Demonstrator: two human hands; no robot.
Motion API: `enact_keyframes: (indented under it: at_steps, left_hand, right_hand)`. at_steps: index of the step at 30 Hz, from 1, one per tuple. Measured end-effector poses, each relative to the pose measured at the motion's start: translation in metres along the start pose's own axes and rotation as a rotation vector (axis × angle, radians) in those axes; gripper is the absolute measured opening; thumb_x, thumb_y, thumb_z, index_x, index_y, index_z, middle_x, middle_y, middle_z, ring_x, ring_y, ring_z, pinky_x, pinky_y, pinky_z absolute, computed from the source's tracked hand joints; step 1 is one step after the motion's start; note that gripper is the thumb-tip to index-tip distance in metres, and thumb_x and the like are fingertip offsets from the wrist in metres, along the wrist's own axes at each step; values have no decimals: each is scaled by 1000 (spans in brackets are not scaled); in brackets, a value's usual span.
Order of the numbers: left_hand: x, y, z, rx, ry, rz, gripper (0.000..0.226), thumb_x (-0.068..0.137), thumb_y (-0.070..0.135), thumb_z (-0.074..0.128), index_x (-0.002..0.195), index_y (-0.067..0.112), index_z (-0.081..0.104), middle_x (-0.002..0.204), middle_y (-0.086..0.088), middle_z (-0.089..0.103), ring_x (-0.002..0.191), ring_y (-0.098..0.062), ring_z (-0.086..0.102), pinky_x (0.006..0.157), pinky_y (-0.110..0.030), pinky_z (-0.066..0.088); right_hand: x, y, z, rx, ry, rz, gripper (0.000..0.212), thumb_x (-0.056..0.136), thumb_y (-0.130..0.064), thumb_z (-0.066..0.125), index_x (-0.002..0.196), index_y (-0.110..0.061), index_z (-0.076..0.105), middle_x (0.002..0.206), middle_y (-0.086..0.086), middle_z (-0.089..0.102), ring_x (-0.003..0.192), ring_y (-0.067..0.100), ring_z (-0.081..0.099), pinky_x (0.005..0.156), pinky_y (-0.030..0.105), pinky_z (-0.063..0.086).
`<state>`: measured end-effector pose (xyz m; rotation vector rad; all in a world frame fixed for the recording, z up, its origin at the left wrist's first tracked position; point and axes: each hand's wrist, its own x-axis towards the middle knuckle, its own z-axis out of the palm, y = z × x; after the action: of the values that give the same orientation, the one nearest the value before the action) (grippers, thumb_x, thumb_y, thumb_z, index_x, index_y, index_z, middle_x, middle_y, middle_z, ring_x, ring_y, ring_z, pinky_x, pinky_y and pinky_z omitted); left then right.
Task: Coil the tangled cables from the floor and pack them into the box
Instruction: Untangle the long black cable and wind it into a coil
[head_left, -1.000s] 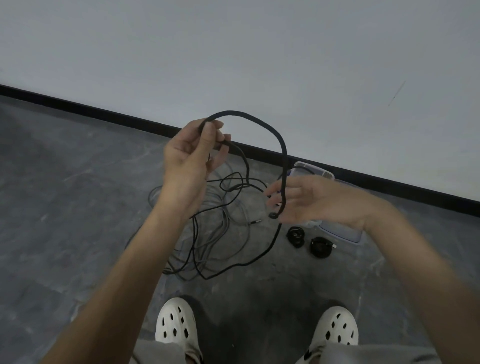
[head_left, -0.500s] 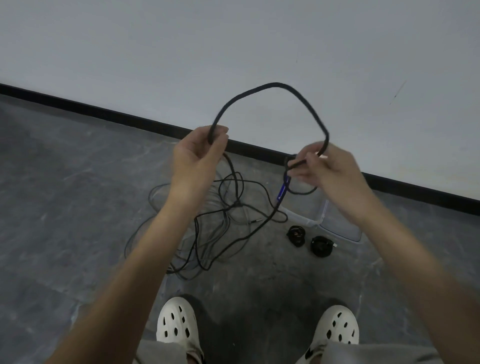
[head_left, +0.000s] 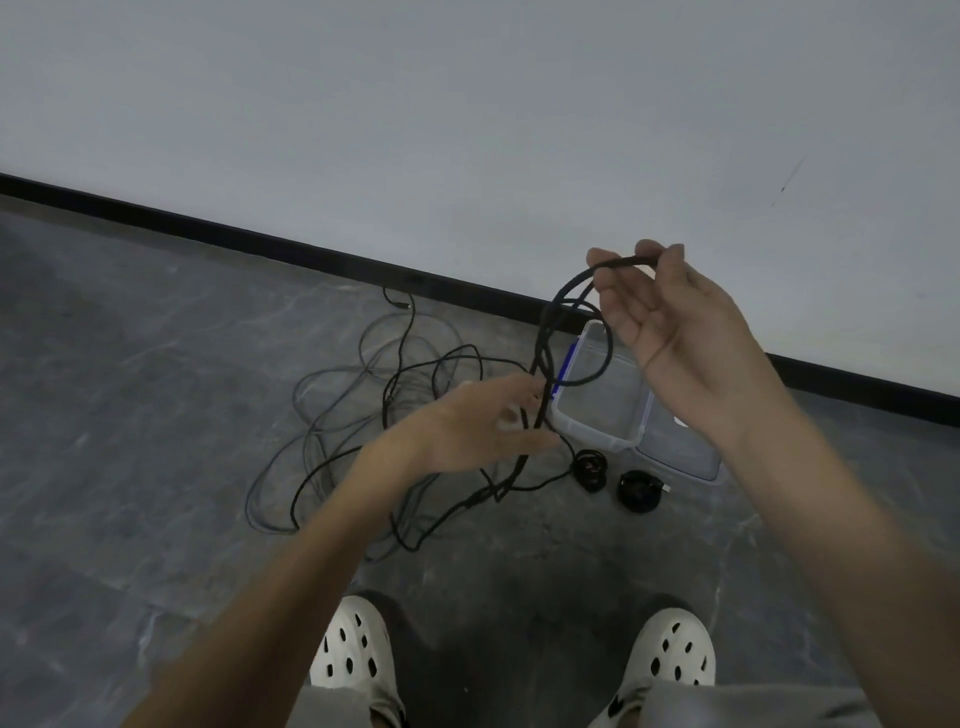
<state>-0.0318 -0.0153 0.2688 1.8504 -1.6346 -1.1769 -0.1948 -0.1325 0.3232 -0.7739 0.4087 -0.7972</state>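
Observation:
My right hand (head_left: 670, 332) is raised and pinches the top of a thick black braided cable (head_left: 550, 322), whose loops hang down from the fingertips in front of the box. My left hand (head_left: 483, 421) is lower, to the left of the box, and its fingers curl round the same cable where it runs down to the floor. A tangle of thin black and grey cables (head_left: 363, 415) lies on the floor behind my left arm. The clear plastic box (head_left: 592, 431) stands open on the floor with its lid (head_left: 680, 452) lying flat to its right.
Two small coiled black cables (head_left: 589, 467) (head_left: 639, 488) lie on the grey floor just in front of the box. A white wall with a black skirting board (head_left: 311, 254) runs behind. My white clogs (head_left: 358, 654) (head_left: 670, 654) are at the bottom.
My right hand has risen and shifted right with the top of the cable loop. My left hand has dropped down and to the right along the cable. The wide loop has narrowed into hanging coils.

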Motion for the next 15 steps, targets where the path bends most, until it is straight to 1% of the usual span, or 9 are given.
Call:
enact_keyframes:
  at_steps: [2,4,5,7,9,10,12,14,15]
  left_hand:
    - [3,4,10,-4,14,2,33,88,49,63,116,35,52,116,14,60,102,-4,60,87,-26,51]
    - [7,10,17,-64,45,-9,19,95,38,57,105,21,58,102,9,69,93,-8,65,86,-32,54]
    - [8,13,17,-86,63,-6,17,98,32,52,99,18,60,92,8,71,89,-11,67,86,-35,54]
    - [7,16,13,-174,101,-16,22,102,24,45,90,16,61,73,8,69,74,-14,67,73,-34,54]
    - [5,15,9,-342,125,-20,26,104,19,40,89,15,60,58,13,57,57,-8,57,62,-24,48]
    - [3,15,8,-398,129,-9,27,105,19,38,90,14,60,52,15,50,53,-4,50,59,-21,45]
    - [1,17,9,-409,131,29,27,106,21,37,96,13,61,48,17,44,49,0,41,55,-19,39]
    - [3,22,13,-377,185,69,30,106,22,35,102,15,63,49,16,44,49,-1,39,55,-22,36]
    - [5,24,13,-371,227,83,31,106,22,34,104,15,64,51,15,45,51,-2,40,56,-23,36]
  right_hand:
    - [0,-2,0,134,6,36,23,102,-27,39,100,-10,53,103,14,73,89,14,70,77,22,55]
    - [-1,-3,0,254,18,64,26,102,-30,40,99,-9,55,101,12,73,84,13,70,75,22,55]
    - [-1,-4,-1,285,26,76,28,101,-33,42,97,-8,56,99,11,73,82,12,70,74,22,56]
    - [1,-6,-2,243,48,92,33,98,-40,44,95,-10,58,94,6,72,76,12,67,72,23,55]
    - [2,-10,-5,124,60,96,36,97,-48,44,95,-14,58,94,2,71,76,14,64,73,25,54]
    - [2,-11,-6,54,56,99,39,96,-51,43,97,-15,58,96,1,71,78,14,62,76,26,53]
    - [3,-10,-6,-162,41,122,47,93,-58,40,106,-17,59,106,1,72,88,14,63,85,29,53]
    - [2,-2,-5,-569,22,174,49,90,-62,39,113,-23,60,111,-4,72,99,9,65,92,30,51]
    - [1,4,-4,-799,6,198,42,91,-60,42,112,-29,62,110,-9,72,101,4,65,93,29,49]
